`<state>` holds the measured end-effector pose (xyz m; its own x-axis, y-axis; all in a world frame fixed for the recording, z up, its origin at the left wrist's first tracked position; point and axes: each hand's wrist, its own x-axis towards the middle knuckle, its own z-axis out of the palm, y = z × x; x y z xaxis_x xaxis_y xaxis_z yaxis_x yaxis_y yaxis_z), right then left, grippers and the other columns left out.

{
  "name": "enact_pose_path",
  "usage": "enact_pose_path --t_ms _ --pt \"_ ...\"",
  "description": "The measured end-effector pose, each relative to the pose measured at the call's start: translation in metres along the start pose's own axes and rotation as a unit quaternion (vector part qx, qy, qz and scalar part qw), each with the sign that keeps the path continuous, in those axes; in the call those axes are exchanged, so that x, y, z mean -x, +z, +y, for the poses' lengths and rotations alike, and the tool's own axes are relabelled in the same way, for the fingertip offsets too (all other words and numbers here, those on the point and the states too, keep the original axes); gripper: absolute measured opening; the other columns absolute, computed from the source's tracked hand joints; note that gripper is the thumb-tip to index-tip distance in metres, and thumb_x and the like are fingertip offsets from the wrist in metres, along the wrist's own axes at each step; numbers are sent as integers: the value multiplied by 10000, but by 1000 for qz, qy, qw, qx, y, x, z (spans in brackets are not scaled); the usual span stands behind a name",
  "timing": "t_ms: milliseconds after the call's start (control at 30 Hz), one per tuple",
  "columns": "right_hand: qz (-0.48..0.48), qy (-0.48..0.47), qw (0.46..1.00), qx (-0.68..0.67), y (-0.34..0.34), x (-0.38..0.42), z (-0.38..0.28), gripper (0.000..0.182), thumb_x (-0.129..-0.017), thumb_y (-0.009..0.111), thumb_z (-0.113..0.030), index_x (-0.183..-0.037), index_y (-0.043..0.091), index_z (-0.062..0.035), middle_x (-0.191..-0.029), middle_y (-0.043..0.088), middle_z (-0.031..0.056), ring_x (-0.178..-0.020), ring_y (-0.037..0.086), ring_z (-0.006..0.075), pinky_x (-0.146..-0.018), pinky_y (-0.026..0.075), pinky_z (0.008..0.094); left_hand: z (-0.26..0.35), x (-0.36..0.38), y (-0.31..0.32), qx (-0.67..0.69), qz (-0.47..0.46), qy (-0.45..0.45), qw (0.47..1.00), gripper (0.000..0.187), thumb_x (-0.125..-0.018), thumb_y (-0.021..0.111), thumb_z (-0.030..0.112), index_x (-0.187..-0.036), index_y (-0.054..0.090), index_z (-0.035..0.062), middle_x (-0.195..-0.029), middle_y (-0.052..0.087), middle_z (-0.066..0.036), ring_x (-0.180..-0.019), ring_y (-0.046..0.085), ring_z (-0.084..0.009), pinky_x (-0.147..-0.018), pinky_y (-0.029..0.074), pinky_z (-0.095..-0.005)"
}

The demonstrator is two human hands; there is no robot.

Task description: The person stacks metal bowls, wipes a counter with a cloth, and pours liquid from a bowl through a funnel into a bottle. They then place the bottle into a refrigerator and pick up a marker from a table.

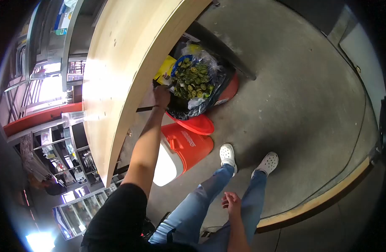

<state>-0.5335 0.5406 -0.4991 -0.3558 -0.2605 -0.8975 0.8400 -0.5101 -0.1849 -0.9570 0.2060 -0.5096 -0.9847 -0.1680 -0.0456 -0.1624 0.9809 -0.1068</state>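
Observation:
My left hand (161, 96) reaches under the table edge to the near side of a trash bin (230, 89). Its fingers are closed on the rim of the black trash bag (179, 110) that lines the bin; the fingertips are partly hidden. Inside the bag lies a heap of green round slices (192, 80), with clear plastic (212, 63) and a blue rim (175, 67) beside it. A yellow packet (164, 69) sits at the bin's edge. My right hand (232, 203) hangs in front of my legs, its fingers loosely curled and holding nothing.
A light wooden tabletop (117, 59) curves overhead, with a dark table leg (222, 50) by the bin. A red and white cooler (182, 147) and a red round lid (198, 124) are near my feet. Shelves (62, 151) and a display fridge (81, 212) are at the left.

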Motion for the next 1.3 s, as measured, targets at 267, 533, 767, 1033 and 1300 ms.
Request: enact_pose_path --t_ms 267,533,767,1033,1300 --pt "14 30 999 -14 -6 -2 -4 201 -858 532 -207 -980 565 -50 -748 567 72 -563 553 144 -473 434 256 -30 -44 88 99 -92 -58 989 204 -720 602 232 -863 641 90 -865 638 -142 -840 607 -333 -727 496 -411" --pt "18 39 999 -11 3 -5 7 261 -850 552 -246 -999 558 -32 -764 582 80 -575 563 151 -476 443 277 -9 -28 42 -85 -99 16 991 175 -737 574 196 -827 646 64 -856 623 -184 -848 599 -343 -725 489 -424" --pt "27 49 998 9 9 -8 1 219 -857 531 -232 -979 565 -53 -754 573 72 -571 561 147 -472 441 261 12 10 -34 -10 55 82 995 216 -723 604 115 -927 655 67 -816 631 -154 -804 606 -312 -710 490 -388" --pt "16 52 998 -16 6 -8 -3 171 -871 499 -202 -974 576 -89 -752 560 60 -564 553 137 -471 434 249 154 55 -75 51 45 219 973 269 -721 537 81 -958 637 159 -811 606 -98 -781 581 -288 -686 468 -422" --pt "12 54 997 -55 1 -3 -6 179 -882 481 -199 -976 571 -75 -758 563 62 -590 555 137 -491 435 251 145 -50 -56 -266 -17 154 951 180 -756 572 120 -912 659 140 -850 618 -89 -812 586 -271 -710 487 -378"
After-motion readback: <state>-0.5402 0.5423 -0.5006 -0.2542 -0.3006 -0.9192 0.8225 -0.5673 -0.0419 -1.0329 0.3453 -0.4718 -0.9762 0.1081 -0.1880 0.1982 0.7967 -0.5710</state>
